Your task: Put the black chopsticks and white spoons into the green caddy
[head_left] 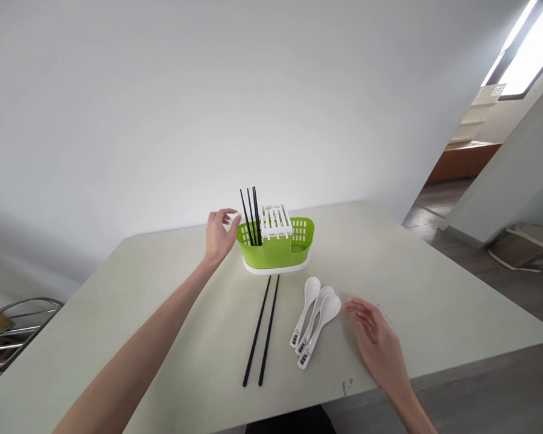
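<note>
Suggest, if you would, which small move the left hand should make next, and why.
Probably lower the left hand to the two loose black chopsticks: it appears to hold nothing, and they lie on the table in front of the green cutlery basket, where similar standing chopsticks already occupy the left end.

Soft daylight; a window [533,59] glares white at 2 o'clock. The pale wall [271,108] darkens toward 9 o'clock. Wide-angle distortion stretches the edges.
</note>
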A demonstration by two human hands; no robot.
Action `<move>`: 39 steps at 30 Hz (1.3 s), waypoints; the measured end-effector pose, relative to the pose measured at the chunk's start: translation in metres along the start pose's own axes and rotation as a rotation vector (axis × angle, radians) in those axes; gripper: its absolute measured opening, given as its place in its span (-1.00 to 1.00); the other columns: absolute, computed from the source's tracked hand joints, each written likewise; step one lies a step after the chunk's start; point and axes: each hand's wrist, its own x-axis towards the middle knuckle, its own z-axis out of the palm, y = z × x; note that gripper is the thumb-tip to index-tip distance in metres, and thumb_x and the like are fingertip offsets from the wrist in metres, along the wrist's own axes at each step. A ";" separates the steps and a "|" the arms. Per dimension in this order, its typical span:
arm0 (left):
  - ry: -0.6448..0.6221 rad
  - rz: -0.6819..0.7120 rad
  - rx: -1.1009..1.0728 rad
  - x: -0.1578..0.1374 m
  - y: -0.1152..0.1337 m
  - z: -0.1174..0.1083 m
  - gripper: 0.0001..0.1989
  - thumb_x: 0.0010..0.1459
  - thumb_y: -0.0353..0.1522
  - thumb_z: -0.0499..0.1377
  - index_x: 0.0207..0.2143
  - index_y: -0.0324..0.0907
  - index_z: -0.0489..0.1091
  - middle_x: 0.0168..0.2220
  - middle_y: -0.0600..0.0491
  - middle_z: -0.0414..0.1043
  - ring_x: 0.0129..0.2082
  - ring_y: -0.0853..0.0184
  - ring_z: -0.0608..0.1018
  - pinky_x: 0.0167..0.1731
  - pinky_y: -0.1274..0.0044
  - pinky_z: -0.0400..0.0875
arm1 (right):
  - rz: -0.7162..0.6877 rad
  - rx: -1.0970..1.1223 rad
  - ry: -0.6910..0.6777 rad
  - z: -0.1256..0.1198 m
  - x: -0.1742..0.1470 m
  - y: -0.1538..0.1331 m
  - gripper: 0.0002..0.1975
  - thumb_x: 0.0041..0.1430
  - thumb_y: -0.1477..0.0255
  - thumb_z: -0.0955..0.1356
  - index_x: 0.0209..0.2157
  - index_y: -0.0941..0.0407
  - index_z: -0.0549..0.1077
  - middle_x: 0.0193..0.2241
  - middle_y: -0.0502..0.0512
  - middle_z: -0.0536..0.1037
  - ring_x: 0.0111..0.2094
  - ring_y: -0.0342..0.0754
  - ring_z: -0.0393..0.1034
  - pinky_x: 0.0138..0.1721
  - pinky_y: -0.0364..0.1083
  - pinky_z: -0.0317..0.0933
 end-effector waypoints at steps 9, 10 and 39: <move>-0.542 -0.030 0.081 -0.133 -0.007 -0.014 -0.61 0.33 0.01 0.10 -0.14 -0.11 0.39 -0.32 0.04 0.44 -0.40 0.24 0.50 -0.37 0.40 0.43 | 0.002 -0.006 0.018 0.000 0.002 0.005 -0.61 0.36 0.13 0.34 0.09 0.03 0.44 0.04 0.20 0.62 0.07 0.09 0.53 0.14 0.10 0.39; -0.599 -0.024 0.112 -0.149 -0.004 -0.010 -0.60 0.30 0.01 0.13 -0.09 -0.11 0.38 -0.26 0.01 0.47 -0.36 0.21 0.53 -0.33 0.36 0.46 | -0.002 -0.005 0.021 0.000 0.002 0.005 -0.61 0.36 0.13 0.34 0.09 0.03 0.44 0.04 0.20 0.62 0.06 0.09 0.53 0.15 0.11 0.39; -0.368 -0.149 -0.122 -0.132 0.009 -0.093 -0.74 0.31 -0.11 0.20 -0.13 -0.05 0.52 -0.16 0.04 0.71 -0.10 0.15 0.71 -0.06 0.44 0.54 | -0.027 0.010 0.006 0.000 0.002 0.010 -0.59 0.36 0.12 0.33 0.10 0.05 0.42 0.04 0.23 0.61 0.07 0.10 0.52 0.15 0.12 0.37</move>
